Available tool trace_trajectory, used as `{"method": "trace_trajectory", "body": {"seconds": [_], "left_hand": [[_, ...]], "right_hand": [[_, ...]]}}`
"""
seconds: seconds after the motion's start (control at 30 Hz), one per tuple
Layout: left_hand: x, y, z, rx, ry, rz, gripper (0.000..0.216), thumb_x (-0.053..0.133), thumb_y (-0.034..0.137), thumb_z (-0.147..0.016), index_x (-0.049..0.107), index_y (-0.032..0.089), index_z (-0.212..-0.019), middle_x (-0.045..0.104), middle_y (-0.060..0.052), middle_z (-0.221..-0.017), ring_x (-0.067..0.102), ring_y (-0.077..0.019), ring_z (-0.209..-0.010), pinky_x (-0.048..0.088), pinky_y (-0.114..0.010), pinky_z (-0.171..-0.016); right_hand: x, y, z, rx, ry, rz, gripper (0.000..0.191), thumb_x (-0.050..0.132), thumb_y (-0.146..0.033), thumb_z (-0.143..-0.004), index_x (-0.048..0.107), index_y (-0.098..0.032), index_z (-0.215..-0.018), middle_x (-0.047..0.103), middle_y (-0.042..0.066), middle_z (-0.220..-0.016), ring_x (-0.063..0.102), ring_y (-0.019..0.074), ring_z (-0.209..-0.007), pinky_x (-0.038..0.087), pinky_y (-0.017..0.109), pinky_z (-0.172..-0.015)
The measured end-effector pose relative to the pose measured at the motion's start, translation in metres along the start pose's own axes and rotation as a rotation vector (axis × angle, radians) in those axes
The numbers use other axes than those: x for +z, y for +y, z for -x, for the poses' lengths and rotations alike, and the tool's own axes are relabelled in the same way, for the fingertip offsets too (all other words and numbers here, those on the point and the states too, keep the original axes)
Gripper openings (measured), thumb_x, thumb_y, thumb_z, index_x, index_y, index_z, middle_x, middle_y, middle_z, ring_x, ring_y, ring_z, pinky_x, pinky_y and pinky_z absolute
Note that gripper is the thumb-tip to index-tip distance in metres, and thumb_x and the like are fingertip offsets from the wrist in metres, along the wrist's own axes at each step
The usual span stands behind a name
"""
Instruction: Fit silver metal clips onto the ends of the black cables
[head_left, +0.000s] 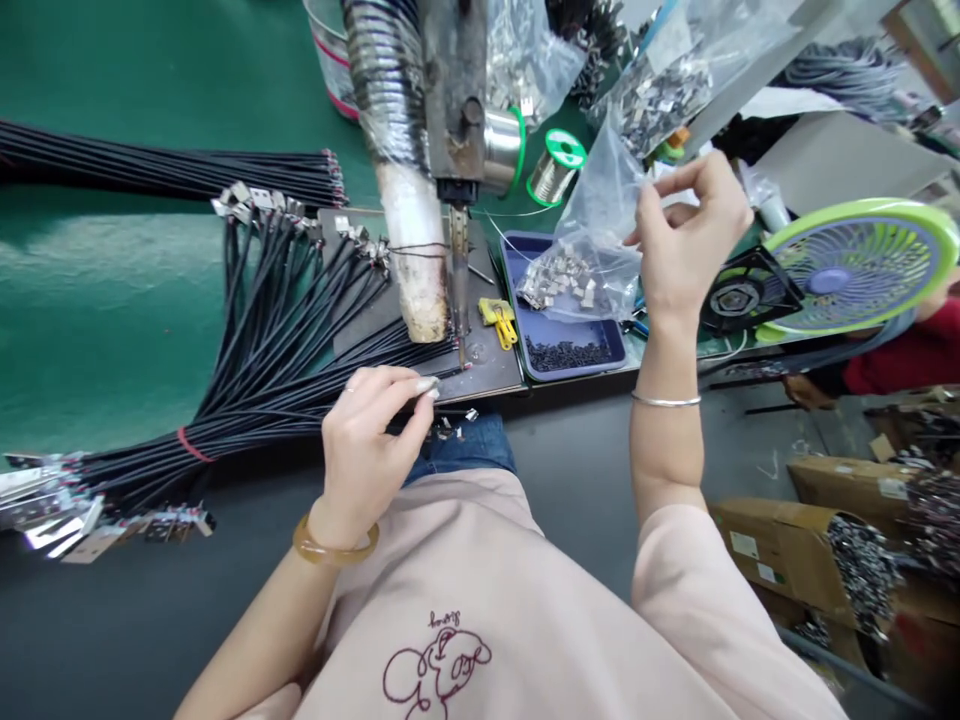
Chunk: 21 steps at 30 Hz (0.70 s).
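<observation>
My left hand point(367, 430) is closed in a pinch at the front edge of a dark work plate point(491, 375). A small silvery glint shows at its fingertips, but what they hold is hard to make out. Black cables point(277, 400) run beside and behind this hand, and one red-tipped end lies under the soldering iron tip point(460, 345). On the right, my right hand point(686, 240) is raised with thumb and fingers pinched at the upper edge of a clear plastic bag point(611, 190). Small metal connector shells point(562, 275) lie in the bag, which rests in a blue tray point(562, 375).
A foil-wrapped duct point(382, 90) hangs beside the iron. Solder spools point(556, 165) and a yellow clip point(501, 322) stand near the tray. At right are a green fan point(832, 280), cardboard boxes point(772, 550) and a person's red sleeve point(915, 350). Another cable bundle point(165, 170) lies at left.
</observation>
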<state>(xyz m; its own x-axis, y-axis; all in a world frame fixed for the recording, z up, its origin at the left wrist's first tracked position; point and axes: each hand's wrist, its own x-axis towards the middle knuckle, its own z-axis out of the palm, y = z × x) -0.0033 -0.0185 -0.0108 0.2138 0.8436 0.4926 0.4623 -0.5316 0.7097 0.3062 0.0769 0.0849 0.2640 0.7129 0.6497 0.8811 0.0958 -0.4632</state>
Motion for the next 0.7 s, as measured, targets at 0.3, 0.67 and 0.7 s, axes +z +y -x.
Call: {"method": "trace_trajectory", "body": {"seconds": [0.3, 0.67, 0.7], "left_hand": [[0.012, -0.016, -0.003, 0.124, -0.149, -0.377, 0.022, 0.053, 0.021, -0.099, 0.073, 0.019, -0.091, 0.068, -0.009, -0.088, 0.057, -0.0258, -0.082, 0.047, -0.04, -0.076], [0.011, -0.017, -0.001, 0.121, -0.068, -0.22, 0.014, 0.059, 0.017, -0.097, 0.072, 0.021, -0.094, 0.072, -0.007, -0.089, 0.063, -0.023, -0.082, 0.051, -0.038, -0.08], [0.009, -0.016, 0.0, 0.129, -0.06, -0.197, 0.013, 0.06, 0.016, -0.096, 0.071, 0.021, -0.095, 0.073, -0.007, -0.09, 0.064, -0.0231, -0.084, 0.052, -0.038, -0.081]], "right_hand": [[-0.006, 0.017, 0.026, -0.045, 0.164, -0.043, 0.018, 0.058, -0.033, -0.101, 0.049, -0.027, -0.086, 0.065, -0.001, -0.091, 0.061, 0.0062, -0.058, 0.051, 0.025, -0.055], [-0.008, 0.004, 0.036, -0.003, 0.048, -0.22, 0.016, 0.055, -0.034, -0.101, 0.048, -0.025, -0.089, 0.065, 0.007, -0.132, 0.069, 0.006, -0.066, 0.055, 0.023, -0.055], [-0.016, -0.004, 0.042, -0.007, 0.025, -0.266, 0.016, 0.055, -0.033, -0.101, 0.047, -0.026, -0.089, 0.068, 0.006, -0.126, 0.065, 0.0047, -0.06, 0.053, 0.023, -0.053]]}}
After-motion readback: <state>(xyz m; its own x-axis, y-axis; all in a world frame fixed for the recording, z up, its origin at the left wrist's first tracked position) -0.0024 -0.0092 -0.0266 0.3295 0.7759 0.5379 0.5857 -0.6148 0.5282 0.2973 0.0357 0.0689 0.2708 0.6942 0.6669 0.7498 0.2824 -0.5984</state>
